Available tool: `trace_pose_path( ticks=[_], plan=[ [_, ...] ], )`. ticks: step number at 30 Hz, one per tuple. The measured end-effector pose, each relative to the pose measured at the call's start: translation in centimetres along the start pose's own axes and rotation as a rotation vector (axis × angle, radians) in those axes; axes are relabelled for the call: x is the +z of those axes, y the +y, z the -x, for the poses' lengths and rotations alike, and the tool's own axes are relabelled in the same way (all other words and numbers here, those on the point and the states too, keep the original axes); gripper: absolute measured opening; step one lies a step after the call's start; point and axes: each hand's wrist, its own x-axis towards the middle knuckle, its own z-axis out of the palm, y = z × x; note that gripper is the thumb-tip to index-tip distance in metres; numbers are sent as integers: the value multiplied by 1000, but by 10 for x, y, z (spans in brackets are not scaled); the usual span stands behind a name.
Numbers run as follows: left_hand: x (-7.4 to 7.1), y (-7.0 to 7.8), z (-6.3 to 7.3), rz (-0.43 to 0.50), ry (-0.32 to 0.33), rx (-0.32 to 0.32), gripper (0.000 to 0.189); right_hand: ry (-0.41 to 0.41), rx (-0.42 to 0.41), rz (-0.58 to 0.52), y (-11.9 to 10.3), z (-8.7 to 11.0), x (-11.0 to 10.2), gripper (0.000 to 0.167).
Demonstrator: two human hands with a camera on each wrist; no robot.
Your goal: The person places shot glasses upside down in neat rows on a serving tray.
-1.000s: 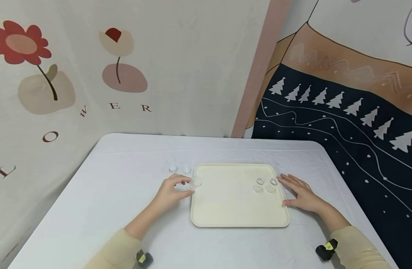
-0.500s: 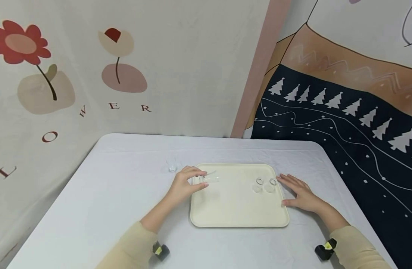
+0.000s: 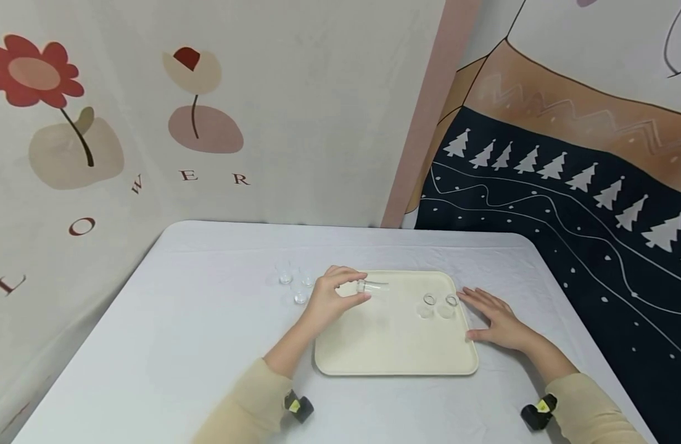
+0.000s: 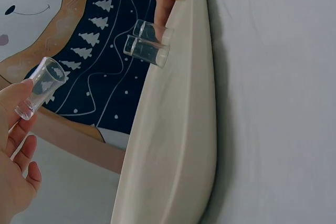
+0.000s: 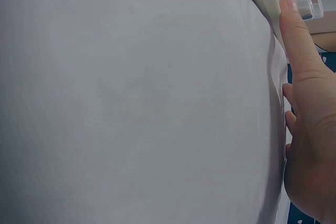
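Note:
My left hand [image 3: 330, 297] pinches a small clear shot glass [image 3: 375, 287] by its base, tipped on its side above the left half of the cream tray [image 3: 374, 351]. In the left wrist view the held glass [image 4: 43, 85] hangs apart from the tray, its mouth pointing up and away. Two more clear glasses [image 4: 148, 51] stand side by side near the tray's right end. My right hand [image 3: 498, 324] rests at the tray's right edge with its fingers spread, the thumb touching the rim. Part of one standing glass [image 5: 310, 6] shows beyond that thumb.
Left of the tray, three clear glasses stand on the white tablecloth [image 3: 207, 320]: a rear one [image 3: 285, 277], one beside it [image 3: 307, 280] and a nearer one [image 3: 300, 297]. A printed cloth wall [image 3: 318, 123] rises behind the table.
My left hand has moved right with the glass, from the tray's left edge to over the tray. The glass has tipped onto its side. My right hand has stayed put.

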Motion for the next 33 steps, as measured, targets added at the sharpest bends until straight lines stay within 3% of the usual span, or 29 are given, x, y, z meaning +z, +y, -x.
trace_pose_path(
  ticks=[8, 21, 33],
  plan=[
    [22, 10, -4, 62, 8, -71, 35, -4, 5, 2, 0, 0, 0, 90],
    [60, 5, -12, 129, -55, -192, 35, 5, -10, 4, 3, 0, 1, 89],
    [83, 0, -12, 92, -90, -193, 33, 2, -6, -5, 3, -1, 0, 89]
  ],
)
